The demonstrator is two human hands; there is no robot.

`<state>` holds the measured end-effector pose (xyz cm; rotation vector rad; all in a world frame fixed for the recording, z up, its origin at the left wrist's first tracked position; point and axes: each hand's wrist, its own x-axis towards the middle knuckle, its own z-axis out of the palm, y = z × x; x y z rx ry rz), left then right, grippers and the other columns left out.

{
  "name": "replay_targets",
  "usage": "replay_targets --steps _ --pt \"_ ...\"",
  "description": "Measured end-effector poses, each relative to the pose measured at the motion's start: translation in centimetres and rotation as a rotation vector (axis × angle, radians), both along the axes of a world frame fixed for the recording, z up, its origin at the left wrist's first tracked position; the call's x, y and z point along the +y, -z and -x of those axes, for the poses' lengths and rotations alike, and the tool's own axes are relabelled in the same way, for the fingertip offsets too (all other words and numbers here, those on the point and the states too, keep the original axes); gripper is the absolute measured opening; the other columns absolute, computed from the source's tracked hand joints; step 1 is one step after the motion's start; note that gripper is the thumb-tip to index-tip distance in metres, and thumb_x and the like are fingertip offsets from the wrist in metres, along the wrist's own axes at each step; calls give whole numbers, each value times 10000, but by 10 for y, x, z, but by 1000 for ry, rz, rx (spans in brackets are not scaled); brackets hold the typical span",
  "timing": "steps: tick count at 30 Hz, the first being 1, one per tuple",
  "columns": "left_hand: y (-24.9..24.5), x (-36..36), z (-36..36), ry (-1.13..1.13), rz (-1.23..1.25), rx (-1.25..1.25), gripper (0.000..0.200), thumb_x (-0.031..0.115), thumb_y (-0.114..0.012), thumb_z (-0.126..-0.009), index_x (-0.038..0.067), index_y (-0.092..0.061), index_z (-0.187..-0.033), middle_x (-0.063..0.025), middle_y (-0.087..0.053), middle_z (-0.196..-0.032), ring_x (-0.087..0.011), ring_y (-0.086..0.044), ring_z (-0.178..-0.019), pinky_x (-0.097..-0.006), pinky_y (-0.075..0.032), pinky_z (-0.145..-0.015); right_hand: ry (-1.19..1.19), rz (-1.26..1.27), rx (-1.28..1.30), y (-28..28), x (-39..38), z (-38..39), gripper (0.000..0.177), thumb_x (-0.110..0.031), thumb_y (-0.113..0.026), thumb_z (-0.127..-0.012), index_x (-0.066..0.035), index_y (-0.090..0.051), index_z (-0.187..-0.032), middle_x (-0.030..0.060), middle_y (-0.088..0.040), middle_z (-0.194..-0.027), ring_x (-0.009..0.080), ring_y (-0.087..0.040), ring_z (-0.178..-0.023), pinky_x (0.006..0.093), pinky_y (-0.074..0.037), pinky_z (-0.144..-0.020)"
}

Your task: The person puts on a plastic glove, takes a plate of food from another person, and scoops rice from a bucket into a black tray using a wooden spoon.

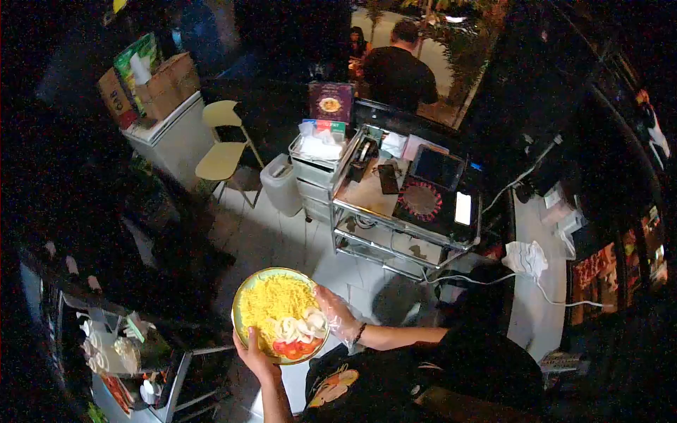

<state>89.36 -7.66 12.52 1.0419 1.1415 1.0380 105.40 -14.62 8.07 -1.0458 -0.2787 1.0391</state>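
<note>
Head feed, lower centre of frame: I see a plate (238,303) bearing yellow shreds (275,299), pale slices (302,328) and red slices (294,348). Left hand (255,358) grasps its lower-left rim, thumb over the edge; clear-gloved right hand (337,314) grips the right rim.

Room over floor (278,243) beyond plate (238,304), up to bin (282,192); cart (368,196) stands in way ahead-right, chair (220,161) ahead-left
</note>
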Motion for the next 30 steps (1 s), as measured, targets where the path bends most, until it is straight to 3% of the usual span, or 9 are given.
replay_targets --steps 5,7,8,10,11,14,16,22,30 --pt "-21 15 11 -16 -25 -106 464 106 -504 -861 35 -306 -1275 -108 -461 -1156 -197 -472 -1033 -319 -393 -876 110 -86 -27 -21 4 22 392 -359 -429 -913 -8 -515 -1064 52 -569 -1025 133 -537 -918 263 -432 -828" --pt "23 42 44 -61 -406 26 431 56 -544 -821 66 -345 -1203 -131 -442 -1193 -227 -458 -1072 -338 -373 -912 -20 323 -592 -59 -1 26 448 -385 -368 -926 -2 -507 -1112 95 -561 -1075 152 -536 -974 275 -423 -863" --pt "-10 41 53 -108 -509 91 285 69 -601 -776 55 -465 -1026 -133 -453 -1198 -224 -459 -1082 -331 -379 -903 -102 45 4 -20 7 32 484 -410 -366 -917 5 -491 -1133 112 -557 -1096 184 -549 -980 311 -445 -856" --pt "-27 49 97 -102 -721 445 151 108 -666 -692 38 -544 -747 -138 -501 -1194 -265 -465 -1100 -357 -375 -904 -100 -37 -236 -22 30 59 475 -384 -403 -904 -2 -454 -1181 104 -549 -1111 202 -555 -972 356 -469 -828" --pt "-36 50 120 -100 -781 527 152 146 -666 -692 46 -570 -754 -122 -506 -1201 -290 -463 -1100 -386 -355 -925 -214 -44 -106 -66 44 93 463 -367 -412 -900 -6 -448 -1186 103 -540 -1122 212 -551 -983 357 -463 -837" --pt "-46 47 206 -210 -922 804 184 246 -636 -731 63 -629 -718 -80 -512 -1182 -267 -424 -1143 -444 -304 -927 -414 30 38 -38 84 171 505 -407 -409 -900 -4 -428 -1206 116 -527 -1150 223 -543 -1007 348 -450 -860" --pt "-86 14 197 -301 -878 934 158 230 -637 -720 73 -622 -730 -72 -515 -1173 -257 -421 -1142 -463 -298 -925 -539 29 74 -73 84 171 516 -419 -402 -902 -3 -426 -1207 114 -527 -1153 221 -543 -1009 347 -448 -862" --pt "-85 -28 317 -674 -659 1115 125 136 -677 -650 86 -588 -722 -95 -527 -1136 -295 -449 -1104 -434 -308 -921 -998 67 298 -89 106 308 488 -385 -344 -926 7 -411 -1209 130 -514 -1179 230 -543 -1019 360 -448 -874" --pt "-88 -94 442 -1139 -368 1090 104 36 -611 -733 24 -588 -833 -138 -576 -1006 -280 -530 -966 -368 -399 -850 -1322 103 578 -25 148 564 429 -333 -348 -930 -25 -397 -1226 122 -509 -1185 244 -537 -1031 382 -466 -856"
